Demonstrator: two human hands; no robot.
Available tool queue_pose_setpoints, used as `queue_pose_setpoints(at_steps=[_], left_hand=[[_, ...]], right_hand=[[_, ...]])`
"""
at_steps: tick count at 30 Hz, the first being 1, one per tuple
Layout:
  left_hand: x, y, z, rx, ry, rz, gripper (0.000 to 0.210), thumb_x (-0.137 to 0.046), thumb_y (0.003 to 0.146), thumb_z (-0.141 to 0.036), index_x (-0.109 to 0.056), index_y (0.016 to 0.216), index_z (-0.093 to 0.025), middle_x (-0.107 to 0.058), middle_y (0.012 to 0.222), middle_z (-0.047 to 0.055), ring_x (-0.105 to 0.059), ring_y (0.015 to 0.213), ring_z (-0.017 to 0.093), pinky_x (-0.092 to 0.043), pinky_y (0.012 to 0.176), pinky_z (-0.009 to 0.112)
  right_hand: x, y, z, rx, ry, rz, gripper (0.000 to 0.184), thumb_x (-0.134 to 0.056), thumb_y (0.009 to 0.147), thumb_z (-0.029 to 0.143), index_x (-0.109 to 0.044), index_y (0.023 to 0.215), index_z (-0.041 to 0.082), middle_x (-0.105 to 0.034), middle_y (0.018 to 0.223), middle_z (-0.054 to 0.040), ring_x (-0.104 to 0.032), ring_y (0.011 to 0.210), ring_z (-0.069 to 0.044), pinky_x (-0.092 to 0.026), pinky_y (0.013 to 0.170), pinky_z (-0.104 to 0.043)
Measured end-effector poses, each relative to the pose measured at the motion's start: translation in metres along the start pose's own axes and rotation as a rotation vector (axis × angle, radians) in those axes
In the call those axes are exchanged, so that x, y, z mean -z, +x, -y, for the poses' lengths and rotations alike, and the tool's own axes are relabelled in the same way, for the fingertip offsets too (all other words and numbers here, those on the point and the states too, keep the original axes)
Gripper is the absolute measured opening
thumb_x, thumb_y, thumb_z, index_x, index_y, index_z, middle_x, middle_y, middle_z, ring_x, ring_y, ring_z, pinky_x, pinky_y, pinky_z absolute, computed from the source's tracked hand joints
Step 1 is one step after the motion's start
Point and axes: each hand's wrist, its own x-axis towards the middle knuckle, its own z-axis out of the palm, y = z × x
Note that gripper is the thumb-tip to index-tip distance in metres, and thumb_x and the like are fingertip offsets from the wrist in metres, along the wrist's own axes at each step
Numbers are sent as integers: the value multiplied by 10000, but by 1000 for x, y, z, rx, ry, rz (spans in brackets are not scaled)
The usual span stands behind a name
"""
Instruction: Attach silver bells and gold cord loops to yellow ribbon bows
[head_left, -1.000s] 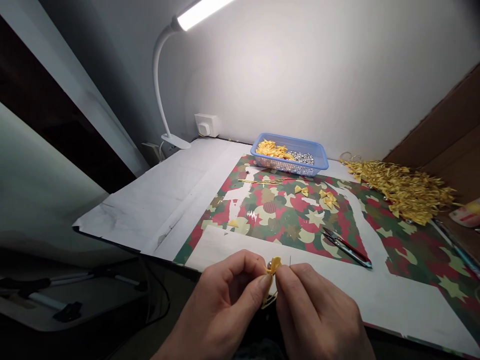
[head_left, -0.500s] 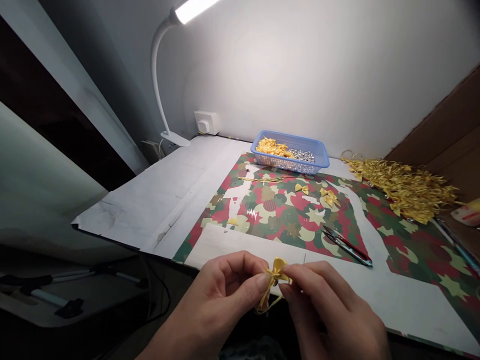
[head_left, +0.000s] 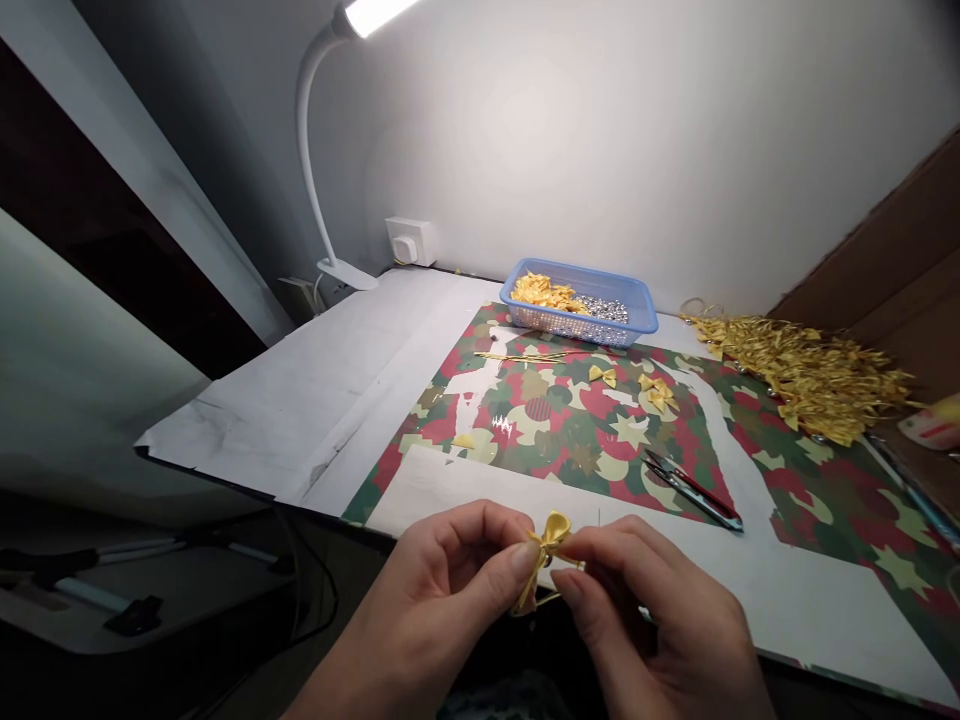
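Note:
In the head view, a small gold ribbon bow (head_left: 555,527) is held up just in front of the table's near edge. My left hand (head_left: 457,580) pinches it at the knot between thumb and forefinger. A thin gold cord (head_left: 547,600) hangs from the bow in a loop. Close beside, my right hand (head_left: 660,610) has its forefinger at the bow's right side, its thumb slightly lower, and a strand of the cord running between them. A small shiny bead (head_left: 548,562) shows under the knot. Some fingers of both hands are hidden.
On the camouflage-patterned table cover (head_left: 555,450) lie thread snips (head_left: 694,490), loose gold bows (head_left: 658,392) and gold cords (head_left: 521,357). Behind stands a blue basket (head_left: 652,318) with bows and silver bells or beads. A gold heap (head_left: 817,380) lies right; a lamp (head_left: 306,140) stands left.
The bow has turned a little in my fingers. My right hand has shifted slightly left, with its forefinger and thumb a little further apart.

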Motion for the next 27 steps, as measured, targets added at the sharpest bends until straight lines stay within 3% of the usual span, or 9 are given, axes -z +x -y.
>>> queue_pose_setpoints(at_steps=[6,12,15,17,20,24,27], left_hand=[[-2,0,-2,-31,39,-1,224,-689,889,-404,-655,850,-185,-616,800,4,-521,797,184,-422,749,302],[-1,4,1,-54,61,-50,242,-688,883,-414,-631,809,-191,-597,786,-2,-511,761,175,-405,686,284],[0,4,2,-64,49,-53,256,-680,893,-424,-626,794,-194,-607,806,2,-518,778,175,-394,673,276],[0,4,1,-49,20,-54,250,-682,899,-412,-632,794,-191,-604,802,-2,-509,774,166,-399,687,270],[-1,4,-1,-4,-42,-40,259,-689,894,-411,-647,788,-179,-578,742,-14,-482,729,151,-409,699,266],[0,5,-1,36,-65,-24,278,-686,888,-439,-661,814,-172,-607,752,9,-519,741,170,-425,710,290],[-2,4,0,-45,4,-84,258,-708,872,-417,-641,771,-190,-587,753,-5,-499,726,163,-410,672,268]], right_hand=[[-13,3,-9,-72,157,-28,101,-600,931,220,-678,866,223,-598,730,25,-548,611,-92,-408,540,-212],[-9,3,-9,-226,326,34,196,-607,917,314,-629,757,204,-510,656,34,-439,539,-97,-337,469,-219],[-5,2,-11,-160,260,48,205,-600,917,301,-608,735,206,-489,651,35,-428,533,-99,-329,461,-226],[-4,1,-13,-84,173,41,165,-565,936,256,-628,789,214,-533,677,27,-495,567,-106,-373,495,-221],[-2,-2,-12,7,65,-2,170,-489,973,165,-641,939,233,-602,755,20,-574,635,-102,-444,572,-191],[-1,-7,-7,78,-35,-98,300,-464,972,102,-575,1200,263,-601,755,35,-585,584,-91,-509,610,-175],[1,-8,-6,107,-167,-108,244,-514,960,92,-580,1134,250,-672,782,27,-642,617,-92,-517,618,-165]])
